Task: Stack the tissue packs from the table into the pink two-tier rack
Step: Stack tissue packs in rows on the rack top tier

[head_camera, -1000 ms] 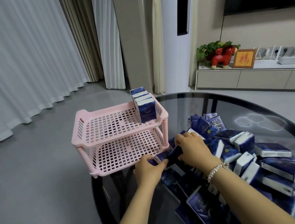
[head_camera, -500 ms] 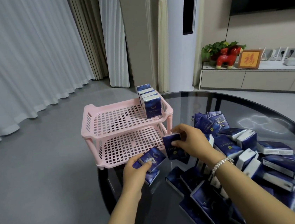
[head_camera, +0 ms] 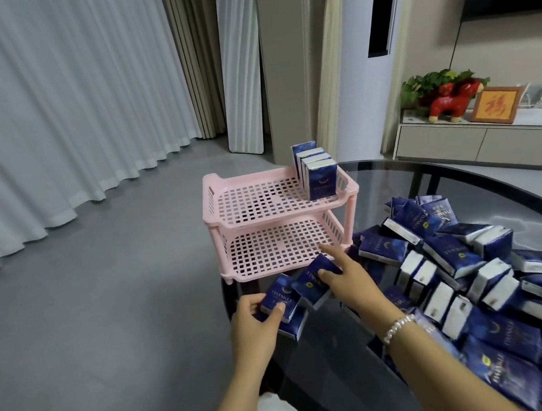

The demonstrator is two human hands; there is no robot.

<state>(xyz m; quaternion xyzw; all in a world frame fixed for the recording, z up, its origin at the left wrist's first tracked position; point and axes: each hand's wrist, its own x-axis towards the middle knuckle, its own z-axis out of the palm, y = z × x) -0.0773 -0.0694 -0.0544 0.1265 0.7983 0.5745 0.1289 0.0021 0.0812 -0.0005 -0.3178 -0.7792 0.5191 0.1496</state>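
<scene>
Both hands on tissue packs at the front of the pink rack.

The left hand (head_camera: 254,322) gripped a blue tissue pack (head_camera: 278,300), fingers and thumb curled round it, just above the glass table (head_camera: 463,190). The right hand (head_camera: 347,279) pinched a second pack (head_camera: 315,281) beside it, forefinger extended toward the lower tier. The pink two-tier rack (head_camera: 278,218) stood at the table's edge; four packs (head_camera: 318,174) stood upright in the upper tier's right rear corner. A loose heap of packs (head_camera: 472,267) lay to the right.
</scene>
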